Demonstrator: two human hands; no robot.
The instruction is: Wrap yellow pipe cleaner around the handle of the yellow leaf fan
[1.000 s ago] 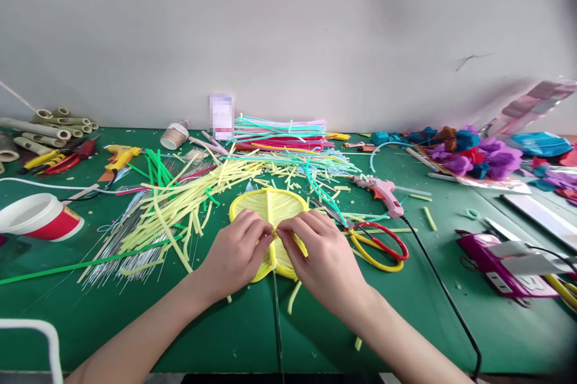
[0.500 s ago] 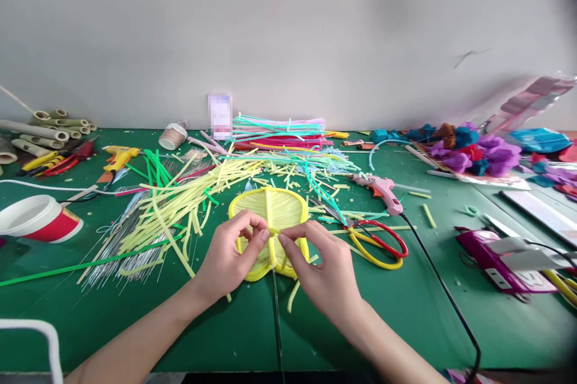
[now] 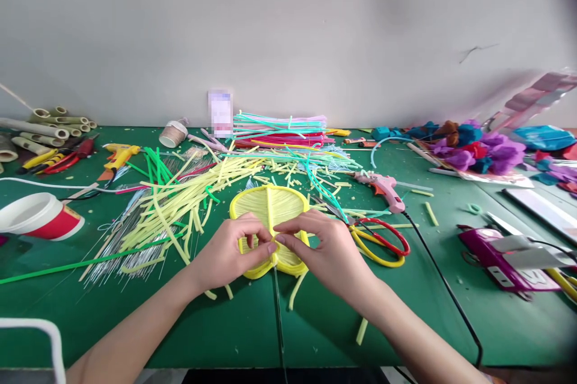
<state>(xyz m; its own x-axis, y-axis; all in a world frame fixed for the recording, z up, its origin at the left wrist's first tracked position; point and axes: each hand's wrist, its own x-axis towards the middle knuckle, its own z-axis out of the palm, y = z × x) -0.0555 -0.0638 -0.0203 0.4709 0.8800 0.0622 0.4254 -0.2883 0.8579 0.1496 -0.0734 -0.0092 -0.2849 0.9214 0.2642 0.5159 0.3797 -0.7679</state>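
Note:
A yellow leaf-shaped piece (image 3: 252, 201) lies in front of me, with a fuzzy pipe cleaner rim, fine yellow strands inside and a raised middle rib. My left hand (image 3: 238, 250) comes over its left half, thumb and forefinger pinched at the rib. From the other side my right hand (image 3: 322, 246) pinches at the same spot, its fingertips almost touching the left ones. Between them is a bit of yellow pipe cleaner (image 3: 274, 238), mostly hidden by the fingers. Scissors (image 3: 383, 246) with red and yellow handles lie to the right of my right hand.
Cut pale yellow pipe cleaners (image 3: 180, 210) and thin wires (image 3: 103, 267) lie heaped at left. A pink glue gun (image 3: 383, 188) rests at right, a yellow glue gun (image 3: 119, 157) at left. A paper cup (image 3: 42, 219) and a purple power strip (image 3: 484, 258) stand at the sides.
Both pinches have shifted slightly down the rib and closer together. The yellow strip that showed between my fingertips is now mostly covered. A short pale piece now shows beside my right forearm.

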